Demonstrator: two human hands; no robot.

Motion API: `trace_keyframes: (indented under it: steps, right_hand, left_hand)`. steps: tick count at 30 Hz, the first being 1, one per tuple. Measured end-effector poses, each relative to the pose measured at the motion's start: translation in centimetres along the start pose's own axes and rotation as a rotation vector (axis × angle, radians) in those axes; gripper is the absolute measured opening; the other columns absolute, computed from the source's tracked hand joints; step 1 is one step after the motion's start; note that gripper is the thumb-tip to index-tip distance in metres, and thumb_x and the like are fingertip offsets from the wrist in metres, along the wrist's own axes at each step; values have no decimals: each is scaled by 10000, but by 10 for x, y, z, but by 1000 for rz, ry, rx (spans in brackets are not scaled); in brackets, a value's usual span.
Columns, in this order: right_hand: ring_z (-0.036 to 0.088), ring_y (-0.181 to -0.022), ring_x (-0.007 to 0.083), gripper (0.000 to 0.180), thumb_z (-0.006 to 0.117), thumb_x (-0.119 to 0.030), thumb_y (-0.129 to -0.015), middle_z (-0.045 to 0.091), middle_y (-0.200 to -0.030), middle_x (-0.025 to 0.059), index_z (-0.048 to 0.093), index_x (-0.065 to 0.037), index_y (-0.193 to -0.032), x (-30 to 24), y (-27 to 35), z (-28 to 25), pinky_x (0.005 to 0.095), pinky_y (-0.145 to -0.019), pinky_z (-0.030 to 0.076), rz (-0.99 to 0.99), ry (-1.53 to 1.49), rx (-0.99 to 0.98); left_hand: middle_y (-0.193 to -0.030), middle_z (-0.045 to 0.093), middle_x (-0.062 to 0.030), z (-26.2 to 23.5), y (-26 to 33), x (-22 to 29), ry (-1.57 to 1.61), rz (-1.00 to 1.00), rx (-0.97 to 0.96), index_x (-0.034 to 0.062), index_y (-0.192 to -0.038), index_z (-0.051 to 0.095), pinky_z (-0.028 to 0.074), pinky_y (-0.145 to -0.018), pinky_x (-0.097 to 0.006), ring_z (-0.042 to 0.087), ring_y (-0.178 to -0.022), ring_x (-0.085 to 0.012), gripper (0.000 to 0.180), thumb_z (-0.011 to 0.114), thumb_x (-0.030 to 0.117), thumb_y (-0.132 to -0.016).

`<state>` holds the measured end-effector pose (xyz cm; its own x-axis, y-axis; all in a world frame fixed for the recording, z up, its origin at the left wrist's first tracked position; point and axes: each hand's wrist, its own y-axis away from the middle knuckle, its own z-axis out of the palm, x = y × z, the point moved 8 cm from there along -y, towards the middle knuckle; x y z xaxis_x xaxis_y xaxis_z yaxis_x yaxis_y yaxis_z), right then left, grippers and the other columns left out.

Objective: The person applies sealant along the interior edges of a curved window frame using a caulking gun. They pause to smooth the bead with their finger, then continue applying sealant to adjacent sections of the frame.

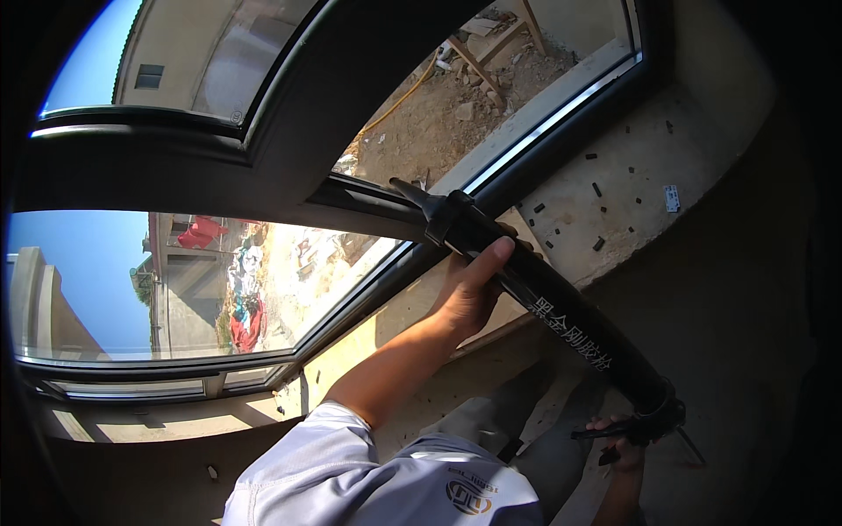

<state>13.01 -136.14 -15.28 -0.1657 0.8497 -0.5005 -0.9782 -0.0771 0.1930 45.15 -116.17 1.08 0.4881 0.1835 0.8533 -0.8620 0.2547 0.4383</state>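
Note:
A long black caulking gun [561,320] slants across the view, its tapered nozzle [408,190] up by the dark window frame [351,203]. Wrapped around the front of its barrel is my left hand [474,285], thumb on top. At the rear end my right hand [618,444] grips the handle and trigger; its fingers are partly in shadow. The nozzle tip is near the lower frame edge of the upper right pane, and I cannot tell whether it touches. A thin rod [691,447] sticks out behind the gun.
A pale sill [649,167] to the right bears several small black pieces and a small white label [672,199]. Glass panes [263,289] in dark frames fill the left and top. Outside are rubble, a yellow hose [399,96] and a wooden frame [478,66]. My legs [561,438] are below.

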Motion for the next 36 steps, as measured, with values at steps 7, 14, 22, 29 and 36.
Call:
trace_keyframes:
  steps: [7, 14, 22, 29, 36]
  right_hand:
    - [687, -998, 364, 604, 832, -453, -826, 713, -1043, 153, 624, -28, -1202, 65, -54, -11, 546, -972, 513, -26, 47, -4]
    - [704, -972, 396, 578, 816, -455, -802, 738, -1007, 183, 646, -47, -1174, 94, -95, -16, 515, -967, 482, -54, -104, -120]
    - [672, -837, 243, 711, 751, -715, -786, 639, -905, 68, 550, -94, -1068, 106, -131, -29, 444, -912, 504, -72, 73, -97]
    - [666, -829, 215, 718, 731, -751, -773, 627, -896, 39, 558, -113, -1052, 87, -151, -30, 419, -928, 479, -102, 169, -70]
    - [683, -827, 236, 694, 776, -705, -760, 650, -887, 43, 586, -104, -1051, 74, -165, -29, 431, -919, 479, -120, 184, -142]
  left_hand:
    - [-1197, 675, -173, -39, -6, 32, -89, 230, -10, 47, -1321, 517, 527, -1026, -518, 662, -1157, -367, 632, 737, 484, -921]
    - [-1232, 658, -183, -50, -11, 38, -234, 346, -103, 65, -1357, 508, 545, -1010, -518, 653, -1174, -379, 663, 640, 576, -955]
    - [-1284, 647, -207, -59, -21, 46, -202, 460, -220, 54, -1390, 520, 544, -1008, -556, 627, -1221, -411, 670, 529, 601, -1003]
    - [-1316, 644, -213, -58, -30, 50, -43, 459, -344, 56, -1382, 557, 510, -1044, -552, 605, -1243, -433, 642, 497, 585, -1023]
    - [-1314, 639, -194, -57, -32, 58, -41, 479, -390, 75, -1388, 511, 523, -1037, -545, 594, -1269, -396, 575, 555, 511, -1016]
